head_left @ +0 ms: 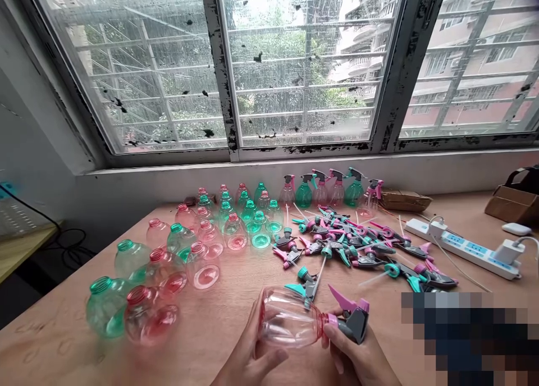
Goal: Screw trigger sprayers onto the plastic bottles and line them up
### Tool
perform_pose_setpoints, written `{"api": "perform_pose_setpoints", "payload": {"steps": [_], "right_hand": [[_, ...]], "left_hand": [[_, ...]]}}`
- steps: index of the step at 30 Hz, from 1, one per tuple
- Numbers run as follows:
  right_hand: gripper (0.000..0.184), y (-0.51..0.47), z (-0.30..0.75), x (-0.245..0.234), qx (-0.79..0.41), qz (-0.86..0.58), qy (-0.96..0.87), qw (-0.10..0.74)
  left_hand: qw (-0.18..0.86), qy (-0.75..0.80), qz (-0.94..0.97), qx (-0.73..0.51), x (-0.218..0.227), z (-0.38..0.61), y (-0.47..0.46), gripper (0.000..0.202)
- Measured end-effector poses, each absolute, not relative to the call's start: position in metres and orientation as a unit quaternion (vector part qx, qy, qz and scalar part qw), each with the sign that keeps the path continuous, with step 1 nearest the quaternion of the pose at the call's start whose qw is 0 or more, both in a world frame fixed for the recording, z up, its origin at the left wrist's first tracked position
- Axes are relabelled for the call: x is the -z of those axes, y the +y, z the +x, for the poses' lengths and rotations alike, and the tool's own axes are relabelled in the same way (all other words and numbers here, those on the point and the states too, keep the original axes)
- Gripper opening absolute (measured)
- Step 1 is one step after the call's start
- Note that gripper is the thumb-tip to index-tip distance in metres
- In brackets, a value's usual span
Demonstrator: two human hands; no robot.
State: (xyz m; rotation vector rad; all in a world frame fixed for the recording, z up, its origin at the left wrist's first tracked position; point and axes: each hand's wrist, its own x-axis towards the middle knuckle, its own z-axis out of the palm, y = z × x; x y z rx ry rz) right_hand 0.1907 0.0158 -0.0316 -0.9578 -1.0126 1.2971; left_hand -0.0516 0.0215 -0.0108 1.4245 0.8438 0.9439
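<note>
Barred window (269, 66) across the top of the frame. Wooden table (210, 332) fills most of the bottom. Left half: open-necked pink and green plastic bottles (260, 226), upright. Centre right: heap of trigger spray heads (326, 250), grey with pink or green parts, some with thin dip tubes. Behind the heap, against the wall: bottles with heads on (320, 194). Right edge: white power strip (463, 247), plugs in.

Bottom centre, my two hands. Left hand (256, 349) cups the base end of a transparent pink bottle (290, 321), which lies on its side in my grip, neck to the right. Right hand (362, 349) has thumb and fingers closed around the neck end, at the grey-and-pink trigger head (357, 321). Pink collar (332, 320) sits at the neck; can't tell how tight.

Handling, my guess: light, thin-walled, a bit slick, dents if squeezed. Best hold: palm round the broad belly, fingertips on the collar; keep off the pink lever, likely springy.
</note>
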Motion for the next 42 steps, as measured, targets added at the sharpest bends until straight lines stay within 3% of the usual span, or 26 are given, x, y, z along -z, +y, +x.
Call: {"api": "perform_pose_setpoints", "payload": {"steps": [7,12,18,26,32,38,42], "right_hand": [[0.039,0.014,0.191,0.020,-0.553,-0.425,-0.424,0.578],[0.043,0.016,0.191,0.031,-0.553,-0.431,-0.431,0.568],[0.039,0.016,0.190,0.029,-0.555,-0.429,-0.432,0.567],[0.039,0.017,0.191,0.031,-0.561,-0.423,-0.431,0.566],[0.040,0.016,0.189,0.031,-0.551,-0.429,-0.429,0.573],[0.039,0.017,0.188,0.028,-0.553,-0.417,-0.426,0.583],[0.041,0.018,0.188,0.036,-0.554,-0.417,-0.428,0.579]], "left_hand": [[0.568,0.385,0.609,-0.398,0.007,-0.047,0.021,0.102],[0.572,0.376,0.601,-0.411,0.011,-0.049,0.022,0.117],[0.589,0.367,0.594,-0.407,0.005,-0.049,0.021,0.095],[0.581,0.368,0.590,-0.424,0.007,-0.047,0.020,0.108],[0.581,0.354,0.604,-0.415,0.006,-0.048,0.021,0.092],[0.543,0.366,0.626,-0.424,0.023,-0.050,0.024,0.094],[0.561,0.355,0.611,-0.431,0.024,-0.052,0.024,0.107]]}}
